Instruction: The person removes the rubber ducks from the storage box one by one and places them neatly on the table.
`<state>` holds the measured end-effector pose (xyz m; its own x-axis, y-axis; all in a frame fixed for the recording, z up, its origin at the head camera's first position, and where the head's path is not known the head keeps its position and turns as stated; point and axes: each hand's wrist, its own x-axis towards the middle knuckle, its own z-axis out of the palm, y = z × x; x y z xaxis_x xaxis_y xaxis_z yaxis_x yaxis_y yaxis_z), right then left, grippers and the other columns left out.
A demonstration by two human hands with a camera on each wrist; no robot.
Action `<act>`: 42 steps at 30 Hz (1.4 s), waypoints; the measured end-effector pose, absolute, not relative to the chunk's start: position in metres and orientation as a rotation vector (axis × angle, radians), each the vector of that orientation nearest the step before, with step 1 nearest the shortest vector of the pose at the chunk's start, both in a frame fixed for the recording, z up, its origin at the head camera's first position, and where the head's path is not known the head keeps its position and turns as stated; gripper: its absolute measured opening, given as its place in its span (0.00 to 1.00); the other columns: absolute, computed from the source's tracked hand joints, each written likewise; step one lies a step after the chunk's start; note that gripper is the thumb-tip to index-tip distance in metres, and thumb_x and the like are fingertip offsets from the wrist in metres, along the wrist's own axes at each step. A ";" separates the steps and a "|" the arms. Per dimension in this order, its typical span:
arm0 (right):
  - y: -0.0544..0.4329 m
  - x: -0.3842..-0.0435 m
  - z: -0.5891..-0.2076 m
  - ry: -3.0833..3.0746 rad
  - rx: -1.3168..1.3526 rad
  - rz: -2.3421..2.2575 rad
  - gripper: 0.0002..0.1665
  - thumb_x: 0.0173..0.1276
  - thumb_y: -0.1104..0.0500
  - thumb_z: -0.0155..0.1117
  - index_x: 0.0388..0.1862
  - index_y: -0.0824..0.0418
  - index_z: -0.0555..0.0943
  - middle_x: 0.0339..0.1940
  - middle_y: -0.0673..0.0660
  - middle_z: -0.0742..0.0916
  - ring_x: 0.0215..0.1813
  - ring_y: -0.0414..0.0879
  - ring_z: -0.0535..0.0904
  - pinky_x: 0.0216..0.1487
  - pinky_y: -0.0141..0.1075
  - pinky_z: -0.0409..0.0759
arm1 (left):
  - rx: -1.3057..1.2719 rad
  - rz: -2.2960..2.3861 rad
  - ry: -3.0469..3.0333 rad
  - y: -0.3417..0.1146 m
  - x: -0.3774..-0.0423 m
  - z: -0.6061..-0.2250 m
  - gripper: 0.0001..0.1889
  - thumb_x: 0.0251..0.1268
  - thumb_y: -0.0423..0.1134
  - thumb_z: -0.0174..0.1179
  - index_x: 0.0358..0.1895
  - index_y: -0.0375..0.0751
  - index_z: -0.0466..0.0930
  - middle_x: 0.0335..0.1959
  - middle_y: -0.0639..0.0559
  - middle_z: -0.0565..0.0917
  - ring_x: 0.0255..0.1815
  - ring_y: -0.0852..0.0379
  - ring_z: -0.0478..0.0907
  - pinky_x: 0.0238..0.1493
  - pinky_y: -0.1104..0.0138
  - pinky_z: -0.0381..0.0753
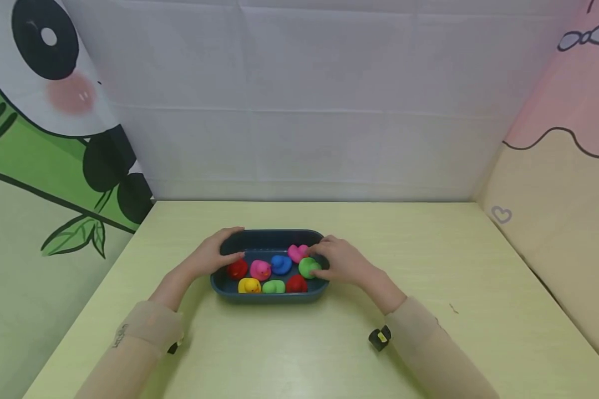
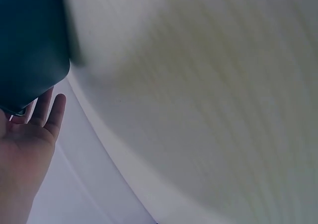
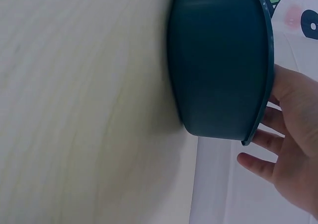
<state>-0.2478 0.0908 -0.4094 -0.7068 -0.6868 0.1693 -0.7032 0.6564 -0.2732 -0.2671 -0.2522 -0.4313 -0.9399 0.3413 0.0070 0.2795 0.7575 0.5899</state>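
Observation:
A dark blue-green plastic basin (image 1: 272, 298) sits on the table with several small rubber ducks in it. My left hand (image 1: 212, 255) lies over the basin's left end, thumb pointing inward above a red duck (image 1: 237, 269), fairly straight fingers at the far left corner. In the left wrist view the basin wall partly hides those fingers. My right hand (image 1: 343, 259) reaches over the right rim, pinching a green duck (image 1: 308, 267) between thumb and fingers. Its fingertips are hidden behind the rim in the right wrist view. A pink duck (image 1: 298, 253) lies just beside those fingers.
Also in the basin are another pink duck (image 1: 260, 270), a blue duck (image 1: 281, 264), a yellow duck (image 1: 249, 285), a light green duck (image 1: 273, 286) and a red duck (image 1: 297, 284). A white cloth wall (image 1: 324, 111) stands behind the pale wooden table (image 1: 289, 349); printed walls flank it.

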 end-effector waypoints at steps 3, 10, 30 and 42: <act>0.089 -0.249 -0.407 -2.850 1.184 0.471 0.22 0.57 0.50 0.71 0.50 0.57 0.83 0.44 0.50 0.86 0.48 0.46 0.75 0.49 0.39 0.77 | 0.498 0.976 2.830 -0.253 -0.267 -0.432 0.36 0.61 0.48 0.62 0.71 0.48 0.58 0.71 0.41 0.61 0.70 0.37 0.56 0.65 0.39 0.57; 0.084 -0.251 -0.402 -2.948 1.168 0.398 0.15 0.57 0.53 0.70 0.44 0.53 0.84 0.39 0.48 0.85 0.47 0.44 0.74 0.46 0.37 0.76 | 0.463 1.076 2.764 -0.261 -0.271 -0.438 0.34 0.62 0.47 0.61 0.71 0.50 0.59 0.71 0.42 0.61 0.69 0.35 0.57 0.63 0.38 0.60; 0.079 -0.252 -0.404 -2.935 1.185 0.168 0.11 0.57 0.52 0.68 0.38 0.50 0.83 0.29 0.46 0.80 0.39 0.43 0.70 0.37 0.36 0.70 | 0.482 1.235 2.659 -0.278 -0.278 -0.436 0.27 0.64 0.43 0.60 0.67 0.51 0.66 0.64 0.42 0.71 0.58 0.38 0.73 0.52 0.52 0.78; 0.091 -0.238 -0.396 -2.770 1.146 0.434 0.13 0.58 0.53 0.67 0.42 0.54 0.82 0.34 0.46 0.83 0.38 0.42 0.72 0.40 0.35 0.73 | 0.438 1.220 2.657 -0.275 -0.271 -0.433 0.27 0.65 0.42 0.59 0.68 0.50 0.65 0.66 0.39 0.68 0.58 0.35 0.71 0.49 0.53 0.80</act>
<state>-0.2379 0.0905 -0.3965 -0.7082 -0.6738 0.2108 -0.7060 0.6736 -0.2188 -0.2710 -0.2749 -0.4328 -0.9394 0.3401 -0.0438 0.1885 0.6188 0.7626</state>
